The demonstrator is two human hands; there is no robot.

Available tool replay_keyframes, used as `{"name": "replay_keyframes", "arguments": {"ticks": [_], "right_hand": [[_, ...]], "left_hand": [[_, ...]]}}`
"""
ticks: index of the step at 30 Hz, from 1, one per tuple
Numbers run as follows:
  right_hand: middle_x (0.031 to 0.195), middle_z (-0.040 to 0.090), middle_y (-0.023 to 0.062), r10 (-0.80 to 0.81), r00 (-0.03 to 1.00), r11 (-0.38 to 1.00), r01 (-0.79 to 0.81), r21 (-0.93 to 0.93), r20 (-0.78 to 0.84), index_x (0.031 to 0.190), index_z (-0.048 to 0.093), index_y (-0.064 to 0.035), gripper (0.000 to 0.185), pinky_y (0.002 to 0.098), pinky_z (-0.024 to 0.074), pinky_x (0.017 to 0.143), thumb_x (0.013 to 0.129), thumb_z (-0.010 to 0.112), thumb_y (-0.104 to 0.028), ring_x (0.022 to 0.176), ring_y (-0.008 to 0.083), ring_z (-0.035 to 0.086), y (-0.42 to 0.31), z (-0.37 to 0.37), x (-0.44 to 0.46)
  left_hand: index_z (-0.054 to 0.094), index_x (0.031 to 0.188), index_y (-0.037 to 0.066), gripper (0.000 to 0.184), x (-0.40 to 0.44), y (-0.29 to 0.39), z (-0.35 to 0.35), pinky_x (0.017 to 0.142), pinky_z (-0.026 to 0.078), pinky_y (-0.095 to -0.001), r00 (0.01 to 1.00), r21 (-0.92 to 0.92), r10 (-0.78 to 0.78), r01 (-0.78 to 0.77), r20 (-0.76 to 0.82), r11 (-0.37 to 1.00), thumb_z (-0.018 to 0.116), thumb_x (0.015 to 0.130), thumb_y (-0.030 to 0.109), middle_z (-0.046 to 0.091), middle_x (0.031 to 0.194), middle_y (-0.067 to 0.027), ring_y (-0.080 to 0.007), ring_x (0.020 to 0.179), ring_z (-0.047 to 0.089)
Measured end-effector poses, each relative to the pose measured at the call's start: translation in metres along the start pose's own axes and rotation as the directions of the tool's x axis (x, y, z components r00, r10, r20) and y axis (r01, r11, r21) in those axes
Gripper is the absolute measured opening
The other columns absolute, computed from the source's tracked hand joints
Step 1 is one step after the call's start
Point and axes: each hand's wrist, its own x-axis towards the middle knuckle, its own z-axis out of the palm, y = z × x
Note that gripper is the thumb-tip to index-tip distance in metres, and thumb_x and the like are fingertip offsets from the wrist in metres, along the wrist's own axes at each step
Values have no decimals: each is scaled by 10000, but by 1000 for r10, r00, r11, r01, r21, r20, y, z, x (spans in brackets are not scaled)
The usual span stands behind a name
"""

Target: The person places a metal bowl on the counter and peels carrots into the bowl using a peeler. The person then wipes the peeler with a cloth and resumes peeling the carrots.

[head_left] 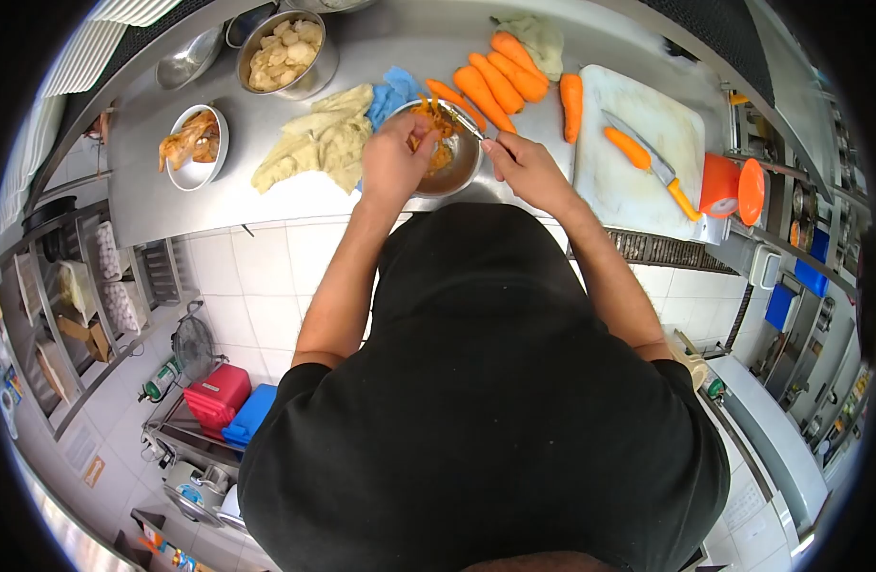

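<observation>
Upper centre: our right hand [526, 166] clasps metal tool [465, 121], pointing up-left; left hand [394, 160] near, pinch unclear to us

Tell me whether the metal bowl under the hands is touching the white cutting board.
Apart. The head view shows it plainly: just beyond the right hand, bare counter separates the metal bowl from the cutting board.

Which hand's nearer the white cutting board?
Right. The right hand is just left of the cutting board; the left hand is farther left, partly over the metal bowl.
</observation>
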Motion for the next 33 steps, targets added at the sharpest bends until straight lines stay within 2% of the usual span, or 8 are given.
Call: {"name": "replay_keyframes", "arguments": {"ticks": [4, 14, 17, 20, 23, 28, 31, 33], "right_hand": [[744, 662, 123, 3, 1000, 1000, -3, 3, 15, 935, 636, -5, 466, 407, 513, 704, 1101, 565, -435, 695, 266, 646, 4, 2, 1], [714, 634, 99, 5, 999, 998, -9, 67, 53, 932, 630, 1, 466, 386, 506, 666, 1110, 554, -422, 665, 202, 624, -5, 2, -4], [706, 629, 78, 12, 999, 996, -16, 85, 53, 925, 631, -5, 471, 369, 501, 620, 1111, 550, -431, 622, 179, 613, -4, 1, -5], [681, 586, 6, 12, 998, 989, -20, 147, 58, 876, 605, -37, 441, 308, 444, 514, 1115, 567, -406, 530, 98, 517, -4, 1, -7], [692, 621, 46, 15, 997, 993, -24, 117, 76, 909, 628, -15, 479, 335, 482, 536, 1114, 548, -440, 539, 139, 577, -4, -1, -6], [687, 617, 45, 15, 997, 993, -24, 115, 82, 907, 632, -13, 474, 332, 481, 533, 1113, 551, -432, 538, 142, 579, -4, -1, -4], [688, 618, 42, 21, 996, 991, -32, 129, 85, 910, 637, -13, 474, 330, 480, 531, 1113, 551, -433, 536, 138, 578, -5, -1, -5], [688, 617, 39, 30, 996, 989, -42, 144, 83, 912, 640, -13, 476, 328, 478, 529, 1112, 552, -436, 535, 134, 575, -7, -2, -5]], "left_hand": [[767, 1144, 54, 279, 2, 25, -4, 640, 566, -298, 986, -145, 131, -146, -105, 979, 847, 883, 108, 754, 930, -53, -144, 669, 641], [793, 1055, 53, 176, 5, 20, 8, 648, 573, -301, 963, -6, 234, -237, -133, 972, 840, 898, 117, 753, 917, -72, -166, 712, 703], [796, 1035, 50, 149, 6, 21, 8, 660, 578, -307, 959, -17, 245, -250, -144, 968, 830, 909, 122, 762, 929, -77, -189, 736, 722], [795, 1031, 52, 132, 8, 23, 4, 682, 583, -322, 944, 14, 301, -302, -131, 953, 811, 922, 124, 763, 944, -85, -227, 766, 732], [783, 1035, 58, 119, 9, 24, 1, 713, 585, -344, 936, 50, 337, -334, -100, 941, 788, 936, 124, 755, 958, -90, -262, 812, 735], [721, 1060, 65, 127, 9, 24, 1, 724, 575, -375, 935, 133, 352, -345, -31, 929, 756, 950, 119, 726, 977, -90, -281, 838, 724], [690, 1052, 63, 126, 7, 20, 4, 695, 567, -379, 947, 116, 320, -318, 0, 941, 741, 950, 116, 708, 962, -92, -269, 794, 709], [687, 1041, 56, 126, 4, 19, 7, 682, 563, -380, 962, 27, 273, -272, -28, 962, 739, 944, 117, 704, 937, -96, -257, 780, 701]]}}
